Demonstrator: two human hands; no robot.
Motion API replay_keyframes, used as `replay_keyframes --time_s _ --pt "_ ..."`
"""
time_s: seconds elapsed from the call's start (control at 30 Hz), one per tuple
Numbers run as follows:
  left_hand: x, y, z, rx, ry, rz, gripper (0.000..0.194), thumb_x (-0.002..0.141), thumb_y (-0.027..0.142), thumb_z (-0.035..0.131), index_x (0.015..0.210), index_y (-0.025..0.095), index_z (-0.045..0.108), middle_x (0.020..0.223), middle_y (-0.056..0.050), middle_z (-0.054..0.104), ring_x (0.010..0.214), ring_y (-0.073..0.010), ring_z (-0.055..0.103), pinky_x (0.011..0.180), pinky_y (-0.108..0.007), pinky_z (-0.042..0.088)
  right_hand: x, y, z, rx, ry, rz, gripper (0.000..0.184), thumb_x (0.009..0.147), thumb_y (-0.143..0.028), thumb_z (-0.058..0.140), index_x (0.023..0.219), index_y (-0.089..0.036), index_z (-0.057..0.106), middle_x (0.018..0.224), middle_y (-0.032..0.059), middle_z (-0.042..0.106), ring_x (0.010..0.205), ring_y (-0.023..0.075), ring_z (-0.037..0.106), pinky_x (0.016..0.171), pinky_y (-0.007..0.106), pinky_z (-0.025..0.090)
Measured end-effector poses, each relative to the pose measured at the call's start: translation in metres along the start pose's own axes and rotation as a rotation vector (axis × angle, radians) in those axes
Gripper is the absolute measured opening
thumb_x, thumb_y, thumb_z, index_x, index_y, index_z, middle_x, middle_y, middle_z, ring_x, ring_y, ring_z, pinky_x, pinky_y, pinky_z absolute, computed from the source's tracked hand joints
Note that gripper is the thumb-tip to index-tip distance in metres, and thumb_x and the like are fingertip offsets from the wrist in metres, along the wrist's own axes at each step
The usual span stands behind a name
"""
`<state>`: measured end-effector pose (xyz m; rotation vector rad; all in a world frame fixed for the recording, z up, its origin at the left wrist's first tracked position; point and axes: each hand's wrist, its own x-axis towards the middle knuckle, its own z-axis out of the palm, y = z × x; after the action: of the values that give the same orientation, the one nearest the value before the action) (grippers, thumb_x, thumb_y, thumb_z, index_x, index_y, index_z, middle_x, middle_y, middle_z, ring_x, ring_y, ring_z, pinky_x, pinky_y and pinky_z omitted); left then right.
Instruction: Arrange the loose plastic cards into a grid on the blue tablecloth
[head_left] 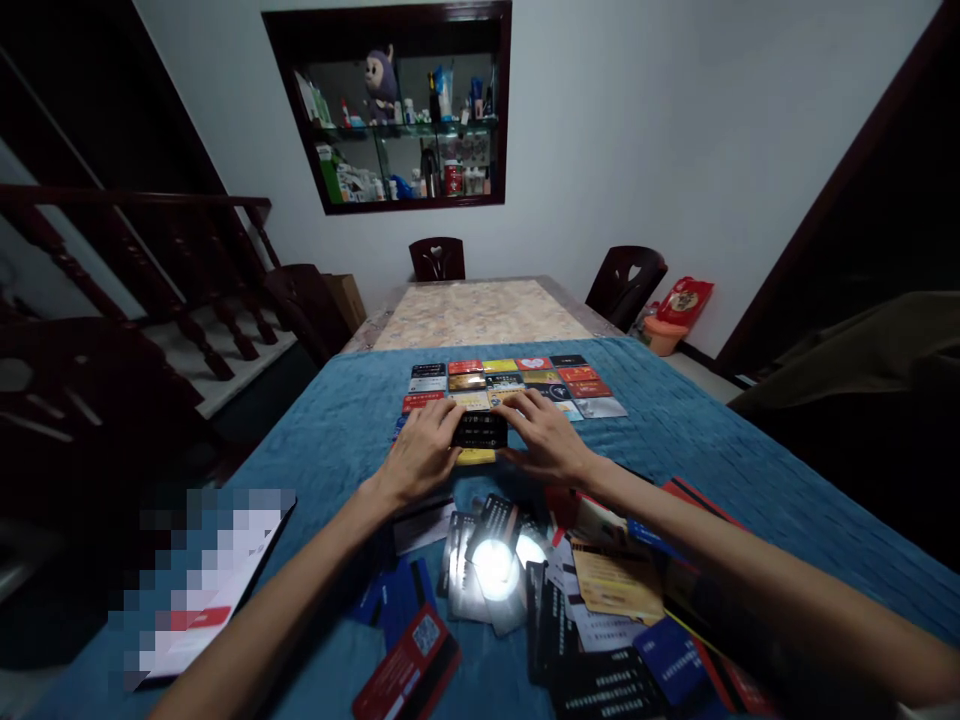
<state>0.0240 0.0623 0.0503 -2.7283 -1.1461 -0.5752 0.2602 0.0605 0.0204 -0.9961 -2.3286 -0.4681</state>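
Both my hands rest on a blue cloth (697, 420) over the table. My left hand (421, 450) and my right hand (546, 435) press their fingertips on the two ends of a black card (480, 430) lying flat. A yellow card (476, 457) peeks out just below it. Beyond them several coloured cards lie face up in neat rows (517, 385). Near me a loose heap of cards (570, 590) is spread under my forearms. The fingers of both hands are stretched out and lie flat.
A bright glare spot (495, 570) sits on the heap. A blurred paper (202, 580) lies at the left edge. Beyond the cloth is bare patterned tabletop (480, 312) with dark chairs (437, 258). A stair rail (150, 260) runs at left, a wall shelf (397, 110) behind.
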Motion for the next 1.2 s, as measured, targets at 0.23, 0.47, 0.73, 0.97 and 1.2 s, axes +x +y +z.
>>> replay_keyframes --time_s 0.23,0.47,0.73,0.97,1.2 --pt "0.018 -0.030 -0.007 0.140 -0.105 -0.014 0.044 0.083 0.017 0.062 0.126 0.012 0.053 0.130 -0.018 0.056 0.121 -0.0337 0.051 0.096 -0.047 0.045 0.036 0.016 0.018 0.011 -0.133 0.001 0.049 0.085 -0.033 0.067 0.128 -0.012 0.056 0.120 0.0162 0.058 0.107 0.0297 0.045 0.087 0.042 0.045" --pt "0.040 -0.071 -0.011 0.233 -0.156 -0.044 0.040 0.085 0.018 0.061 0.124 0.015 0.052 0.129 -0.016 0.056 0.117 -0.0306 0.054 0.092 -0.042 0.047 0.087 0.028 0.039 -0.025 -0.258 0.043 0.050 0.086 -0.035 0.066 0.129 -0.012 0.056 0.123 0.0162 0.056 0.107 0.0289 0.044 0.088 0.041 0.042" --pt "0.068 -0.115 -0.007 0.345 -0.237 -0.080 0.034 0.084 0.018 0.060 0.117 0.015 0.054 0.123 -0.016 0.057 0.114 -0.0303 0.056 0.089 -0.040 0.047 0.140 0.040 0.058 -0.112 -0.396 0.090 0.042 0.088 -0.036 0.062 0.125 -0.016 0.058 0.130 0.0154 0.054 0.117 0.0316 0.043 0.087 0.039 0.042" --pt "0.093 -0.147 0.006 0.331 -0.297 -0.147 0.029 0.082 0.018 0.058 0.111 0.015 0.056 0.119 -0.015 0.057 0.113 -0.0298 0.056 0.087 -0.037 0.049 0.169 0.052 0.082 -0.110 -0.481 0.160 0.042 0.090 -0.035 0.057 0.128 -0.018 0.058 0.135 0.0146 0.053 0.122 0.0329 0.042 0.092 0.042 0.042" --pt "0.112 -0.185 0.036 0.232 -0.325 -0.222 0.034 0.079 0.017 0.059 0.113 0.013 0.061 0.121 -0.013 0.059 0.109 -0.0270 0.060 0.090 -0.033 0.050 0.184 0.068 0.108 -0.079 -0.535 0.203 0.048 0.089 -0.035 0.059 0.135 -0.025 0.055 0.135 0.0121 0.056 0.124 0.0336 0.043 0.093 0.043 0.041"
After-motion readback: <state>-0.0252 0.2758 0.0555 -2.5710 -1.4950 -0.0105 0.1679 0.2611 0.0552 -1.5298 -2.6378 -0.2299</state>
